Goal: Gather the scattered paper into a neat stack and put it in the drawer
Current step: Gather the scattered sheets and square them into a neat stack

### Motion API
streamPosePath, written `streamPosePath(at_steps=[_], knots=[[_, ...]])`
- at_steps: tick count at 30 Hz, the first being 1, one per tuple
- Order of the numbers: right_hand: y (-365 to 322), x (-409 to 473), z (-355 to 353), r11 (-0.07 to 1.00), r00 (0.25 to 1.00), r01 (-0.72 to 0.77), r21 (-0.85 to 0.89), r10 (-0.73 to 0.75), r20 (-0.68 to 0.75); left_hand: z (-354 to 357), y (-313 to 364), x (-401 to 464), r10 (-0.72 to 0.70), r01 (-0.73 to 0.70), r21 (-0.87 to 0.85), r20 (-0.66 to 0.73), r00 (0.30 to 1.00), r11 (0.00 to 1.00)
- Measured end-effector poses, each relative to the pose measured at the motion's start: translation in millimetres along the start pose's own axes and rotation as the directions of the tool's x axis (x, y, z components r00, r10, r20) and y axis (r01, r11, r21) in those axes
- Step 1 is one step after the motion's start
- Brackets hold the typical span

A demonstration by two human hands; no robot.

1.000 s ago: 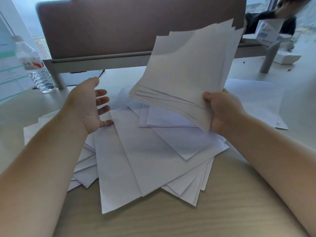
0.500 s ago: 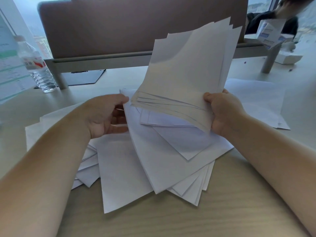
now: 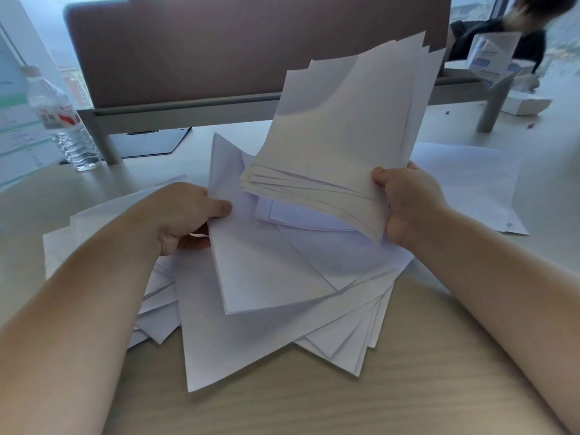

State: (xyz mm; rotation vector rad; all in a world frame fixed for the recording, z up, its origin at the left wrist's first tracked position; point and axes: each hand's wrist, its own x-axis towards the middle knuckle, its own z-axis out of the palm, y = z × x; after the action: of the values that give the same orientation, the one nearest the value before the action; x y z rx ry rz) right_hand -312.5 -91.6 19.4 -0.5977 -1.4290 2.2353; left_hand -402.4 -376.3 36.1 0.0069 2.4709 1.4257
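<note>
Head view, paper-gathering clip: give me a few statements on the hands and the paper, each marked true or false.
1. The right hand holds a bundle of sheets up off the desk. True.
2. The left hand lies flat and holds nothing. False: it pinches a single sheet by its edge.
3. Loose paper lies on the desk. True.
4. A water bottle stands at the far right. False: it stands at the far left.
</note>
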Motion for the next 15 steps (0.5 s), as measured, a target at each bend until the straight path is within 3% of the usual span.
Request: streamPosePath(at_steps=[5, 11, 15], knots=[[0.1, 0.5, 0.3, 1.000, 1.000, 0.002, 0.001, -0.002, 0.006, 0.6, 1.1, -3.0, 0.042, -0.043, -0.019, -0.038, 0.998, 0.999], [1.3, 0.1, 0.5, 1.000, 1.000, -0.002, -0.017, 0.002, 0.004, -4.6, 5.3, -4.6, 0.100, -0.133, -0.144, -0.213, 0.972, 0.981], [-0.5, 0.3, -0.8, 1.000, 1.000, 0.005, -0.016, -0.005, -0.001, -1.6, 8.8, -14.2, 0.027, -0.028, -0.140, -0.005, 1.000, 0.990]])
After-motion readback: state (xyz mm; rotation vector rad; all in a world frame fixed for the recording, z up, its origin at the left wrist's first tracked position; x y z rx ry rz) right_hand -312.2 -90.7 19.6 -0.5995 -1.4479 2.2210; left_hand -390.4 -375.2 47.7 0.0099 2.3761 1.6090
